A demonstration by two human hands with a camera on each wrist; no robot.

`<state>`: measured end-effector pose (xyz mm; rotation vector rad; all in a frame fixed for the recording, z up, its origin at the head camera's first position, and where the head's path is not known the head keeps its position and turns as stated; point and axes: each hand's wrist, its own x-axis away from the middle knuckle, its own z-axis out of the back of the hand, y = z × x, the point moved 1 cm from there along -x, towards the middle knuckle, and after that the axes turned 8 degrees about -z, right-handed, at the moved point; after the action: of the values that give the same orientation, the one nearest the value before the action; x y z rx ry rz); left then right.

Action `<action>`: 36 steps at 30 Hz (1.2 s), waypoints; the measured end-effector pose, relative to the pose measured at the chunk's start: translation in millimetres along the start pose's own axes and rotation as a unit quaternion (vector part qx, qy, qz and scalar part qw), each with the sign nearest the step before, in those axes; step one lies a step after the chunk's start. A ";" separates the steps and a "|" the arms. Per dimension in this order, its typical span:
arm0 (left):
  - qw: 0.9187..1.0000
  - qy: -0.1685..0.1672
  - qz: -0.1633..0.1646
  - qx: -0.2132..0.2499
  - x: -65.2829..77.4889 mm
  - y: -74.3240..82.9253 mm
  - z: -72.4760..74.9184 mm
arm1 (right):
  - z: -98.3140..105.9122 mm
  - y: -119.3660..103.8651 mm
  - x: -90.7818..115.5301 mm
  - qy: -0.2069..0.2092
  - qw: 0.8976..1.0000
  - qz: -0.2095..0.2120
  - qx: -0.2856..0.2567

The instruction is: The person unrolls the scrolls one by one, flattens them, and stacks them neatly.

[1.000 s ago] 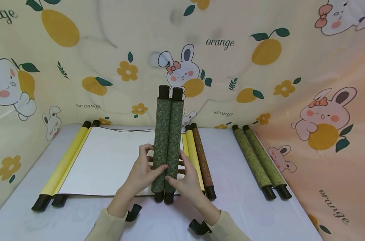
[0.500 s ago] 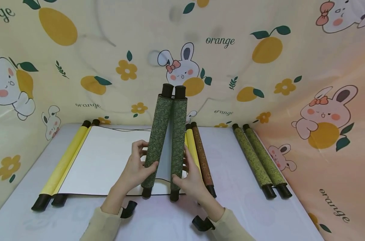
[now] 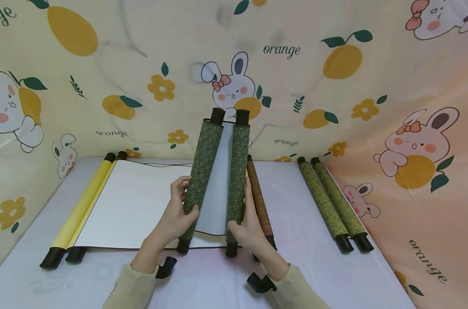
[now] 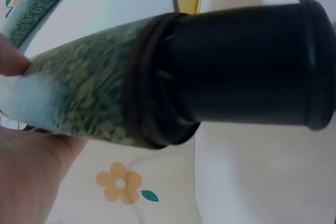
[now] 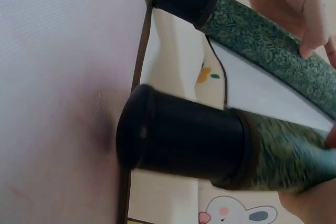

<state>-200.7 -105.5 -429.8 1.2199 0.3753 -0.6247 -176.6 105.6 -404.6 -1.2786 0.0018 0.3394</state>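
Observation:
A dark green patterned scroll with black end knobs is held up in the head view, its two rollers a little apart. My left hand (image 3: 178, 219) grips the left roller (image 3: 203, 169), thumb across its front. The right roller (image 3: 238, 171) is in the grip of my right hand (image 3: 250, 229). Between them shows a narrow strip of pale sheet (image 3: 214, 195). In the left wrist view a black knob (image 4: 247, 66) fills the foreground. Both knobbed ends appear in the right wrist view, the nearer knob (image 5: 184, 135) below the farther roller (image 5: 262, 40).
Behind and beneath lies a spread white sheet (image 3: 129, 206) with yellow rollers (image 3: 85, 197) along its left side. A brown scroll (image 3: 260, 201) lies just right of my right hand. Farther right on the white table (image 3: 292, 266) is a light green scroll (image 3: 323, 197). A printed cloth (image 3: 296, 25) hangs behind.
The green rollers, side by side at first, have been drawn apart, baring the pale sheet between them. My left hand shifted left overall, the right hand rightward.

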 end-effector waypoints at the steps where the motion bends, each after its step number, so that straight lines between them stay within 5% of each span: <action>1: 1.000 -0.002 -0.005 -0.001 -0.3 0.8 -1.2 | 0.2 -0.3 0.0 0.005 1.000 0.002 0.000; 11: 1.000 -0.004 -0.027 -0.002 -5.9 35.4 -8.7 | -3.2 1.8 1.4 0.038 0.998 -0.045 0.004; 22: 0.997 0.000 0.007 -0.073 0.3 0.5 -14.2 | 0.3 2.4 1.2 0.053 0.998 -0.026 0.029; 31: 0.995 0.027 -0.047 -0.082 -2.8 -3.4 -5.6 | 6.0 2.3 -1.4 0.068 0.997 0.016 0.019; 36: 0.996 0.048 -0.018 -0.072 -4.2 16.3 0.6 | 8.0 2.3 -1.6 0.070 0.998 0.002 0.007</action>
<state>-193.8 -101.6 -415.0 1.1092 0.5159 -0.5618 -180.2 113.3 -404.2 -1.2855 0.1261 0.2525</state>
